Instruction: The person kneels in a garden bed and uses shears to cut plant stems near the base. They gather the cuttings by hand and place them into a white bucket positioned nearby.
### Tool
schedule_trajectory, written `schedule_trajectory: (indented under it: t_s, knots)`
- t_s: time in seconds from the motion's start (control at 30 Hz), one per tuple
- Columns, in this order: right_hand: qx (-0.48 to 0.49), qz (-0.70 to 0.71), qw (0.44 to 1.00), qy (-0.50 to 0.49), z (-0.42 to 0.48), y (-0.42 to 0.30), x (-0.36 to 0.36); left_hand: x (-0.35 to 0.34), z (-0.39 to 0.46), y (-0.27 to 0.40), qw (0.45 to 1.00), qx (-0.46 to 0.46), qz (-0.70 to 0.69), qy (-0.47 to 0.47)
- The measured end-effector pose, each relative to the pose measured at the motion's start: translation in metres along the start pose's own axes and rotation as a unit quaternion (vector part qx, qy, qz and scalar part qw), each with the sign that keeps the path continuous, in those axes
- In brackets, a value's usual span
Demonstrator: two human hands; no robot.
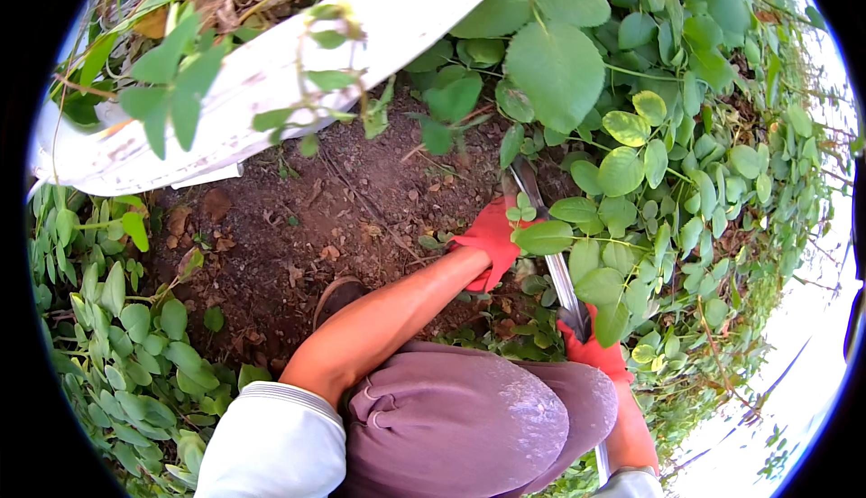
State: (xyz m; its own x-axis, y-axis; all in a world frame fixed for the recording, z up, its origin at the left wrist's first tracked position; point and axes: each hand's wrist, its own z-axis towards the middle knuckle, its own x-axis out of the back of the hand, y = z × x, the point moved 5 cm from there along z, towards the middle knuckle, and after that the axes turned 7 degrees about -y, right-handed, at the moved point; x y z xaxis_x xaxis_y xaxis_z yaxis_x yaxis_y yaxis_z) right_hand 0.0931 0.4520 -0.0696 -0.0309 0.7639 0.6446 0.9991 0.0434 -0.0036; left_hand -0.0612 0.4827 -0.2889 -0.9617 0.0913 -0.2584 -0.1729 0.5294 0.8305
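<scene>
A long metal-handled tool [560,275] slants along the edge of the leafy plants, its shaft shiny and silver. Its far end, dark and flat, is partly hidden by leaves, so the kind of tool is unclear. My left hand [488,237], in a red glove, closes around it near that far end, low over the soil. Lower down, my right hand [595,350], also red-gloved, grips the shaft beside my right knee; leaves cover some of its fingers. Part of the shaft shows again below that knee. Brown bare soil [311,220] with dry leaves lies left of my left hand.
Broad-leaved green plants [622,173] crowd the right side, some leaves overhanging the tool. A white sack or sheet [419,17] stretches across the upper left. More leafy plants [135,363] grow at left. A shoe [336,300] shows behind my left forearm.
</scene>
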Motion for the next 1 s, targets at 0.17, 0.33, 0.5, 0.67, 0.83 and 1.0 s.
schedule_trajectory:
  t_s: [0.17, 0.33, 0.5, 0.67, 0.83, 1.0]
  knots:
    - [0.018, 0.242, 0.963, -0.116, -0.002, 0.023, 0.000, -0.021, 0.033, -0.041, 0.997, -0.019, 0.068, 0.040]
    - [-0.030, 0.454, 0.873, -0.174, -0.006, 0.037, -0.006, -0.029, 0.032, -0.059, 0.991, -0.034, 0.119, 0.057]
    - [0.026, 0.541, 0.810, -0.225, 0.010, 0.012, 0.000, -0.007, 0.049, -0.064, 0.984, -0.052, 0.155, 0.071]
    - [-0.100, 0.697, 0.696, -0.140, 0.025, 0.071, -0.067, -0.003, 0.078, -0.070, 0.944, -0.124, 0.297, 0.071]
    - [0.064, 0.260, 0.963, -0.025, 0.047, 0.021, -0.072, 0.045, 0.117, -0.119, 0.884, -0.045, 0.466, 0.021]
    - [0.074, 0.384, 0.919, -0.038, 0.059, 0.018, -0.070, 0.038, 0.105, -0.077, 0.917, -0.058, 0.393, 0.042]
